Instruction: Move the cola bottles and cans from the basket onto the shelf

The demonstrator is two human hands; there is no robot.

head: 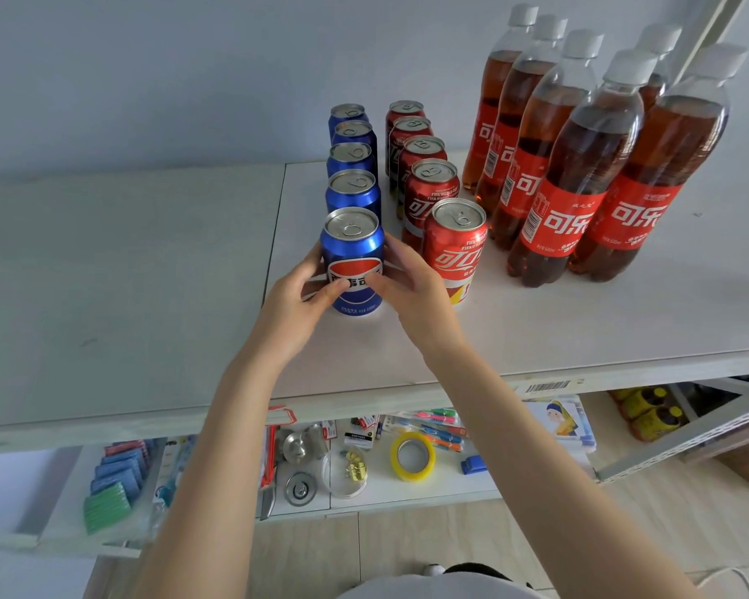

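The left hand [297,296] and right hand [411,287] both grip a blue aluminium cola can [352,248] standing on the white shelf board [537,322]. Red cola cans [455,248] and clear plastic cola bottles [580,188] stand right of the hands. The task is probably nearly done, though the basket is out of view.

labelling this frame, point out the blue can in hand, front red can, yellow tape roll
front blue cola can [352,252]: head view, side above logo
front red cola can [455,252]: head view, lettered side
yellow tape roll [412,474]: head view, near rim

One wide-angle head camera looks forward and down from close above the shelf [537,330], facing the back wall [148,80].
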